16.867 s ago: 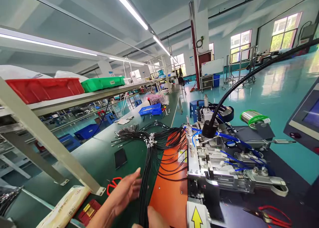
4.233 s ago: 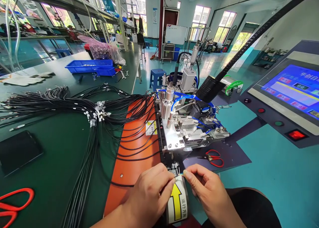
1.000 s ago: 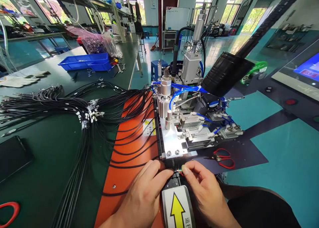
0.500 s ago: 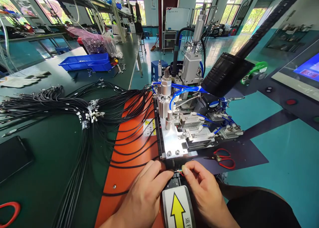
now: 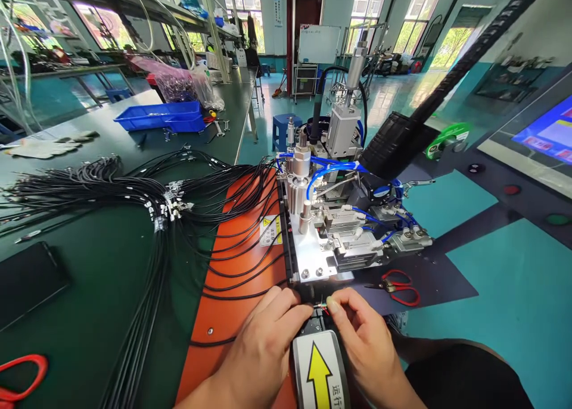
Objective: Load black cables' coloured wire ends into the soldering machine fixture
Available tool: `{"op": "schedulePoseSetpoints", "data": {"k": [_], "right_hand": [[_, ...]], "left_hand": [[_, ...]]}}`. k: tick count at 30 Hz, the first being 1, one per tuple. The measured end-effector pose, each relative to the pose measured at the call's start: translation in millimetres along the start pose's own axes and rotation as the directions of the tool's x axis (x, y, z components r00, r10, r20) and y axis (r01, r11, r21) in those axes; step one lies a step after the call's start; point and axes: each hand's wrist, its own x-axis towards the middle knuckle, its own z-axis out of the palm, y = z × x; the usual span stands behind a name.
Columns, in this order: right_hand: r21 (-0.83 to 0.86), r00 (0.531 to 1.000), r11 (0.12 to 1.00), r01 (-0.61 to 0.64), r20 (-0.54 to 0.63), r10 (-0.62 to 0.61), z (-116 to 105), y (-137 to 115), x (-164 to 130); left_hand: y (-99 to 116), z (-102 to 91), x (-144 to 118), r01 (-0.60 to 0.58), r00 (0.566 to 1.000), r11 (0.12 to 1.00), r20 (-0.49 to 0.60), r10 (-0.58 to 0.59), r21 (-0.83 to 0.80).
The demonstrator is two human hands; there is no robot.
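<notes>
Two hands: left hand (image 5: 263, 352) and right hand (image 5: 364, 352) meet fingertip to fingertip just above the arrow plate (image 5: 318, 370).
Fingers: both pinched together on the small wire end (image 5: 320, 307) — coloured strands barely visible between them.
Wire end: at the front edge of the machine (image 5: 333, 230), under its metal base plate.
Left of machine: orange mat (image 5: 232, 296) crossed by black cables (image 5: 147, 314).
Right: red-handled scissors (image 5: 397, 280) on a dark mat.
Far bench: blue tray (image 5: 158, 116).
</notes>
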Motion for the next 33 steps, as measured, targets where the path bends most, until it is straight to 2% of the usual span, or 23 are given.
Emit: {"op": "schedulePoseSetpoints", "data": {"k": [9, 14, 26, 30, 33], "right_hand": [[0.083, 0.999, 0.996, -0.045, 0.032, 0.042, 1.3, 2.8, 2.8], [0.126, 0.998, 0.991, -0.049, 0.051, 0.043, 0.6, 5.2, 2.0], [0.036, 1.000, 0.999, -0.010, 0.028, 0.009, 2.0, 5.1, 2.1], [0.076, 0.998, 0.995, -0.067, 0.017, 0.066, -0.1, 8.0, 0.5], [0.185, 0.988, 0.972, -0.143, 0.083, 0.130, -3.9, 6.3, -2.8]], "left_hand": [[-2.6, 1.4, -3.0, -0.001, 1.000, 0.998, 0.014, 0.000, 0.056], [-3.4, 2.4, -3.0, -0.020, 0.994, 0.985, 0.107, 0.002, 0.172], [-7.6, 7.4, -10.5, -0.117, 0.973, 0.898, 0.231, 0.018, 0.424], [-9.3, 8.6, -10.3, -0.079, 0.980, 0.914, 0.198, -0.002, 0.399], [-8.2, 6.3, -7.7, -0.051, 0.987, 0.954, 0.161, 0.003, 0.295]]}}
